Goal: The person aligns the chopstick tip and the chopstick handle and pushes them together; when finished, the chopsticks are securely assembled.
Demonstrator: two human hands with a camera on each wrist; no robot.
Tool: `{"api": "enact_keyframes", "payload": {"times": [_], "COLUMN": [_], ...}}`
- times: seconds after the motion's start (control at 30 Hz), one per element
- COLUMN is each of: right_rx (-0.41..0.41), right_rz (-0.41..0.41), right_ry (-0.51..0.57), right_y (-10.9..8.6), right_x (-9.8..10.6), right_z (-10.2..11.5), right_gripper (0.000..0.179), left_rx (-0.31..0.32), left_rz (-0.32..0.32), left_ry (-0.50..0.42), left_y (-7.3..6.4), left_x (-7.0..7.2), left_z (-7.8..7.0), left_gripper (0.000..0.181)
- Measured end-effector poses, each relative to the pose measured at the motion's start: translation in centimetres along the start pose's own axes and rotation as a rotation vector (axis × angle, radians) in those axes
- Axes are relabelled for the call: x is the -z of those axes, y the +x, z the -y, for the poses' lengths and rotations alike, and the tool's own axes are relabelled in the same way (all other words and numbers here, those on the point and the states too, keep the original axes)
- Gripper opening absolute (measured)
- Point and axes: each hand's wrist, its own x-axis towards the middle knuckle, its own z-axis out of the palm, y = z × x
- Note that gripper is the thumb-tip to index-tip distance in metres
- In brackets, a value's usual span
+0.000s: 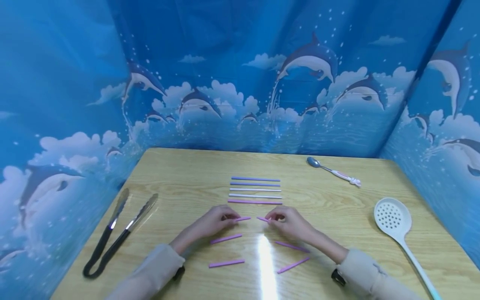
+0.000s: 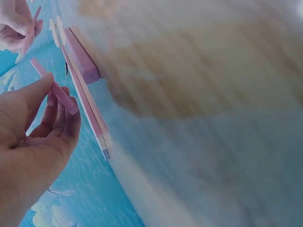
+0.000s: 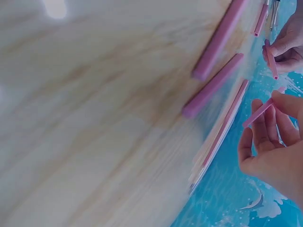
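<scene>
My left hand pinches a short pink stick between thumb and fingers. Across from it, my right hand pinches another short pink stick. The inner ends of both sticks point toward each other with a small gap between them. Beyond the hands lies a row of long sticks: a pink stick nearest, then white sticks and blue sticks. Closer to me, two short pink sticks lie on the left, and two more pink sticks lie slanted on the right.
Tongs with black handles lie spread at the left of the wooden table. A spoon lies at the back right, and a white slotted skimmer at the right edge. A blue dolphin-print curtain hangs behind and on both sides.
</scene>
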Motion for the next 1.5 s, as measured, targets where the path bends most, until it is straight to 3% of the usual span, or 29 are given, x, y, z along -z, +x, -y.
{"api": "enact_keyframes", "payload": {"times": [0.3,0.9,1.2,1.5], "right_rx": [-0.002,-0.021,0.022,0.046], "right_rz": [0.025,0.016,-0.061,-0.083], "right_ry": [0.030,0.035,0.018,0.026], "right_y": [0.75,0.90,0.96,0.72], "right_x": [-0.25,-0.43,-0.41,-0.48], "right_z": [0.81,0.32,0.29,0.17], "right_gripper": [0.010,0.011,0.012,0.011], "left_rx": [-0.021,-0.024,-0.072,-0.063], "left_rz": [-0.005,-0.053,-0.072,-0.056], "left_ry": [-0.022,-0.027,-0.057,-0.062], "left_y": [0.09,0.04,0.07,0.17], "left_x": [0.03,0.15,0.07,0.05], "left_z": [-0.44,-0.72,-0.57,-0.80], "left_gripper": [0.020,0.019,0.018,0.018]}}
